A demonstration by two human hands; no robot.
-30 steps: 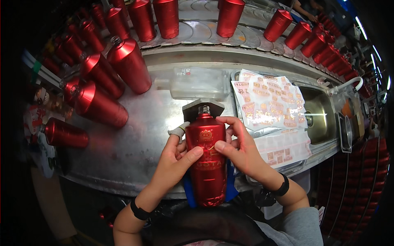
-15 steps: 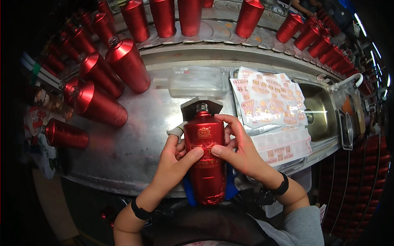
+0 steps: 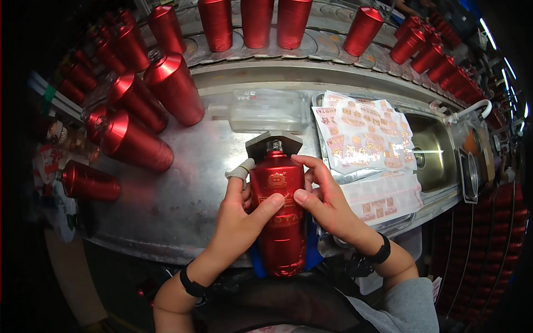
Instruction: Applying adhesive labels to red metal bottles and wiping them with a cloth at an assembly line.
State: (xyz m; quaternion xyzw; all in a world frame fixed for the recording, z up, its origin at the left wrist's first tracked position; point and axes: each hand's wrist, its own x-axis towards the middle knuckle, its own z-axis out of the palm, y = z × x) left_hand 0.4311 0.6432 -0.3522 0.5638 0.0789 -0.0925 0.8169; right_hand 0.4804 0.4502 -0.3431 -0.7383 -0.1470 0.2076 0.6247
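A shiny red bottle (image 3: 282, 244) with gold print lies tilted in front of me, its clear glass neck away from me. Its neck end meets a dark grey angular block (image 3: 258, 145), and blue material (image 3: 314, 256) shows under its base. My left hand (image 3: 244, 208) is closed round the bottle's left side, thumb pressed on the print; a pale wrap covers one fingertip. On the other side my right hand (image 3: 327, 202) grips it, the forefinger near the shoulder and the thumb on the front.
Several red bottles (image 3: 136, 144) stand at the left, and one (image 3: 91, 182) lies on its side. Label sheets (image 3: 366, 136) rest on a tray beside a sink (image 3: 430, 147). A clear bottle (image 3: 269, 111) lies behind the block. More red bottles (image 3: 363, 30) ride a conveyor (image 3: 327, 53).
My left thumb has slid up and right over the print, while my right thumb has shifted slightly up and right. Along the conveyor, the bottles have moved right.
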